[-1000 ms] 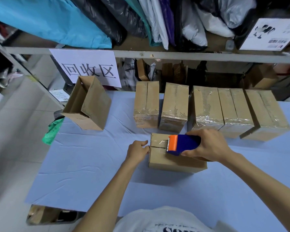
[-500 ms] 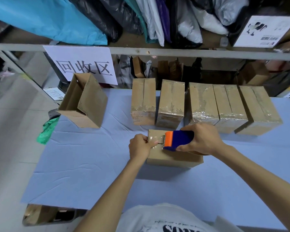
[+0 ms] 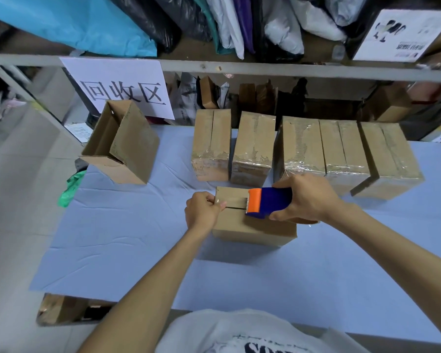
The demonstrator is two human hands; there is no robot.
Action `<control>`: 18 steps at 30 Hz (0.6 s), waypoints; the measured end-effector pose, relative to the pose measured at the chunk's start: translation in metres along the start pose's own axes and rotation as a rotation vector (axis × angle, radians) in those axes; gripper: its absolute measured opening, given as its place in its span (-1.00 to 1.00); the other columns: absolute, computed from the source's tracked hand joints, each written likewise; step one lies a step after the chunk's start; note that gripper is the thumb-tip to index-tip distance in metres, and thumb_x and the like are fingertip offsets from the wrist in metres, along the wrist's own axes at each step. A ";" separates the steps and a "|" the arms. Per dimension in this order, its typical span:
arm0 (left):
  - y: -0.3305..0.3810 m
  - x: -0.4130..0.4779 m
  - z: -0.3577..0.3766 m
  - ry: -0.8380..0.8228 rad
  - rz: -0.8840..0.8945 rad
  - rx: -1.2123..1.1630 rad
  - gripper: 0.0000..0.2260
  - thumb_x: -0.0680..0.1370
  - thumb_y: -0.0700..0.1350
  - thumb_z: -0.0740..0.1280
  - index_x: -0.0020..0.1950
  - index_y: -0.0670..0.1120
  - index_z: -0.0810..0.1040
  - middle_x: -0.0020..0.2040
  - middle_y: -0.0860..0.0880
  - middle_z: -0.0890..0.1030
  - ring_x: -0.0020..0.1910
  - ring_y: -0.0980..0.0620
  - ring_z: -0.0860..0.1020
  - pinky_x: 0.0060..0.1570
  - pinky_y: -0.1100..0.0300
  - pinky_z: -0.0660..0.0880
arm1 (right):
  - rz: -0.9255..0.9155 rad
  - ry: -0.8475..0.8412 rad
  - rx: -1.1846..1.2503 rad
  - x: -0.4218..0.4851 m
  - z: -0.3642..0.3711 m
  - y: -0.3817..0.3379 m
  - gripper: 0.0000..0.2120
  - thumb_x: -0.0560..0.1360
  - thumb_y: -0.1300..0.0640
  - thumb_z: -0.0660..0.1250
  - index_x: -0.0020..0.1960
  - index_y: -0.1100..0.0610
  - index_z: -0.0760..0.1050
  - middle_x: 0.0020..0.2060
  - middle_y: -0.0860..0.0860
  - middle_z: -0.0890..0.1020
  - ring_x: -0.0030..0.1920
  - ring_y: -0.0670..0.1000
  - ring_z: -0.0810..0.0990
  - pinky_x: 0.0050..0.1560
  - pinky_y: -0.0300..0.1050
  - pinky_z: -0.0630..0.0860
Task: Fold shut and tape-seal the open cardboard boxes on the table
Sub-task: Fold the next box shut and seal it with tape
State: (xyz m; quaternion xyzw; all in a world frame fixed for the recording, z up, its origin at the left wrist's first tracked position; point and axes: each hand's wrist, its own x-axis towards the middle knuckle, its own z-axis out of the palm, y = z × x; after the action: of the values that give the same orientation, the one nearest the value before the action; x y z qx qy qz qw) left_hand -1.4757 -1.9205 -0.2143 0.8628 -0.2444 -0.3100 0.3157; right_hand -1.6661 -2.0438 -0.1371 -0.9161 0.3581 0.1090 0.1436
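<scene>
This is a packing room in a storehouse. A long metal shelf (image 3: 265, 69) holds many stuffed plastic bags (image 3: 285, 29). A row of taped boxes (image 3: 301, 146) sits on a blue table (image 3: 138, 238). A paper sign (image 3: 120, 80) hangs from the shelf.

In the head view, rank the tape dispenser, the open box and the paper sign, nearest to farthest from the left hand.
1. Tape dispenser: just right of the left hand, on the box being taped.
2. Open box: back and left.
3. Paper sign: behind it, on the shelf rail.

Matt cardboard box (image 3: 250, 225), glossy plastic tape dispenser (image 3: 267, 203), creased cloth table cover (image 3: 127, 238).
</scene>
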 end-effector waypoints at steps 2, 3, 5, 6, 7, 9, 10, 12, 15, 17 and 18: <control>0.001 0.002 0.000 0.008 -0.025 0.008 -0.83 0.44 -0.04 0.51 -0.23 -0.09 0.59 -0.20 -0.03 0.64 -0.10 -0.07 0.57 -0.09 0.17 0.43 | 0.012 -0.012 -0.027 -0.008 -0.003 0.012 -0.37 0.23 -0.34 0.48 0.21 -0.06 0.53 -0.01 -0.09 0.68 -0.02 -0.03 0.61 -0.10 -0.08 0.60; 0.002 0.002 0.000 0.011 -0.032 0.003 -0.83 0.44 -0.05 0.51 -0.23 -0.10 0.60 -0.21 -0.03 0.64 -0.12 -0.07 0.56 -0.11 0.19 0.41 | 0.031 -0.021 -0.021 -0.013 -0.005 0.021 -0.39 0.23 -0.33 0.48 0.18 -0.06 0.54 -0.03 -0.10 0.68 -0.04 -0.03 0.60 -0.10 -0.06 0.60; 0.005 0.001 0.001 0.014 -0.030 -0.003 -0.82 0.45 -0.05 0.50 -0.20 -0.16 0.63 -0.22 -0.04 0.63 -0.15 -0.06 0.54 -0.14 0.19 0.39 | 0.074 -0.039 0.020 -0.025 -0.010 0.039 -0.41 0.24 -0.28 0.51 0.18 -0.04 0.54 -0.01 -0.09 0.67 -0.07 -0.05 0.57 -0.11 -0.07 0.60; 0.007 -0.001 0.002 0.011 -0.025 -0.001 -0.81 0.45 -0.06 0.50 -0.19 -0.18 0.64 -0.23 -0.05 0.63 -0.17 -0.06 0.54 -0.13 0.17 0.41 | 0.086 -0.045 0.037 -0.030 -0.011 0.044 -0.40 0.25 -0.26 0.53 0.21 -0.03 0.53 0.01 -0.08 0.67 -0.07 -0.06 0.55 -0.11 -0.10 0.59; 0.008 -0.001 0.004 0.011 -0.022 0.002 -0.80 0.46 -0.06 0.50 -0.18 -0.20 0.65 -0.22 -0.06 0.64 -0.17 -0.06 0.54 -0.11 0.15 0.42 | 0.088 -0.044 0.040 -0.033 -0.010 0.045 -0.37 0.26 -0.25 0.53 0.24 -0.02 0.53 0.02 -0.07 0.67 -0.06 -0.06 0.55 -0.10 -0.10 0.59; 0.009 -0.002 0.006 0.015 -0.016 0.009 -0.78 0.46 -0.06 0.50 -0.18 -0.22 0.64 -0.21 -0.09 0.65 -0.16 -0.08 0.55 -0.09 0.12 0.43 | 0.080 -0.038 0.030 -0.034 -0.006 0.044 -0.36 0.27 -0.24 0.53 0.26 0.00 0.52 0.04 -0.05 0.67 0.00 -0.02 0.58 -0.08 -0.10 0.58; 0.010 -0.002 0.007 0.015 -0.015 0.009 -0.78 0.46 -0.06 0.49 -0.18 -0.23 0.64 -0.21 -0.09 0.64 -0.17 -0.08 0.54 -0.11 0.13 0.42 | 0.077 -0.039 0.026 -0.033 -0.005 0.043 -0.35 0.27 -0.24 0.53 0.28 0.01 0.51 0.05 -0.04 0.66 0.03 -0.01 0.58 -0.07 -0.10 0.58; 0.009 -0.001 0.006 0.008 -0.013 0.007 -0.77 0.46 -0.07 0.49 -0.18 -0.25 0.63 -0.23 -0.10 0.63 -0.20 -0.04 0.52 -0.18 0.17 0.38 | 0.070 -0.037 0.018 -0.031 -0.005 0.041 -0.34 0.28 -0.24 0.52 0.29 0.01 0.50 0.06 -0.04 0.66 0.05 0.01 0.59 -0.05 -0.08 0.59; 0.007 0.001 0.002 -0.015 -0.009 0.028 -0.76 0.46 -0.08 0.50 -0.20 -0.26 0.63 -0.23 -0.11 0.64 -0.21 -0.04 0.53 -0.20 0.17 0.37 | 0.076 -0.026 0.024 -0.028 -0.005 0.041 -0.35 0.26 -0.26 0.52 0.26 -0.01 0.51 0.05 -0.06 0.67 0.04 0.01 0.59 -0.05 -0.04 0.60; 0.002 0.005 -0.006 -0.014 -0.030 0.034 -0.77 0.46 -0.08 0.50 -0.20 -0.26 0.63 -0.25 -0.08 0.62 -0.21 -0.04 0.53 -0.19 0.18 0.38 | 0.063 -0.018 0.034 -0.025 -0.002 0.034 -0.36 0.24 -0.30 0.51 0.23 -0.04 0.52 0.04 -0.08 0.66 0.03 0.00 0.58 -0.07 -0.04 0.60; -0.001 0.007 -0.012 -0.006 -0.048 0.040 -0.77 0.45 -0.08 0.50 -0.20 -0.25 0.63 -0.26 -0.07 0.61 -0.22 -0.04 0.51 -0.19 0.17 0.37 | 0.057 -0.008 0.043 -0.022 0.000 0.030 -0.35 0.23 -0.32 0.50 0.22 -0.04 0.53 0.03 -0.08 0.67 0.03 -0.01 0.58 -0.08 -0.04 0.60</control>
State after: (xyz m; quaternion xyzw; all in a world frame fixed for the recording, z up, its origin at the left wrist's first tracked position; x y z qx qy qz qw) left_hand -1.4621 -1.9194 -0.2098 0.8737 -0.2309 -0.3150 0.2901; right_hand -1.7026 -2.0514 -0.1365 -0.9018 0.3858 0.1090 0.1614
